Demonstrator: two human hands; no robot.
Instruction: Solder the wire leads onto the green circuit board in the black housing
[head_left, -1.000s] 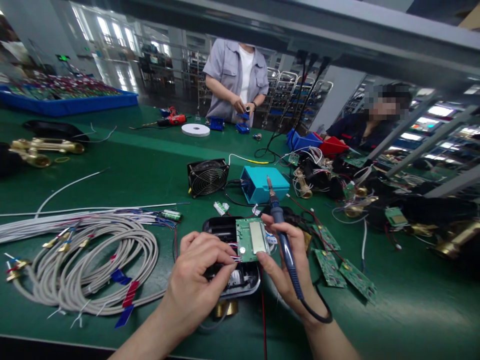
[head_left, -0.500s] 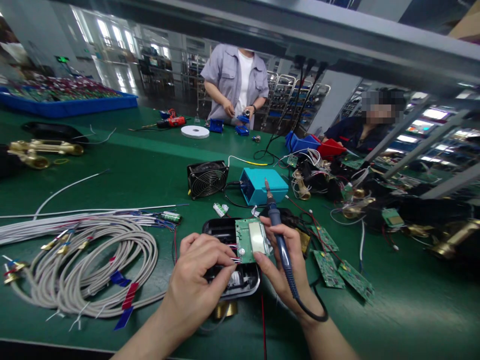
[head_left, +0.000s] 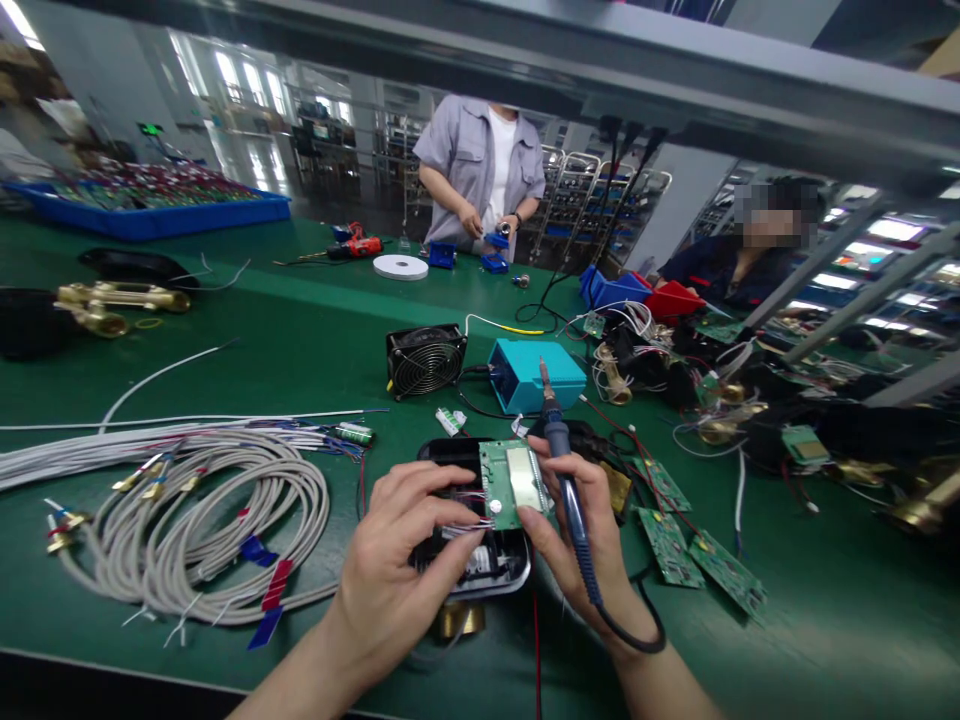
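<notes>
A green circuit board (head_left: pixel 493 482) with a pale display (head_left: pixel 523 478) is held tilted above an open black housing (head_left: pixel 442 452). Its right side is gripped by my right hand (head_left: pixel 589 530), thumb on the near edge, other fingers partly hidden. That same hand also carries a soldering iron (head_left: pixel 559 440), its tip pointing up and away from the board. My left hand (head_left: pixel 397 545) pinches thin wires (head_left: pixel 480 524) at the board's lower left edge between thumb and index finger. Under the housing, a brass fitting (head_left: pixel 463 618) shows.
Coiled grey cables (head_left: pixel 300 510) lie left. A black fan (head_left: pixel 426 362) and turquoise box (head_left: pixel 536 372) stand beyond the housing. Loose circuit boards (head_left: pixel 670 548) lie right, near brass parts. One co-worker (head_left: pixel 480 170) stands across the table; another person (head_left: pixel 739 265) is at right.
The whole view has shifted slightly, so things appear a little further right. My left index finger and thumb look slightly further apart at the wires; the right hand's hold is unchanged.
</notes>
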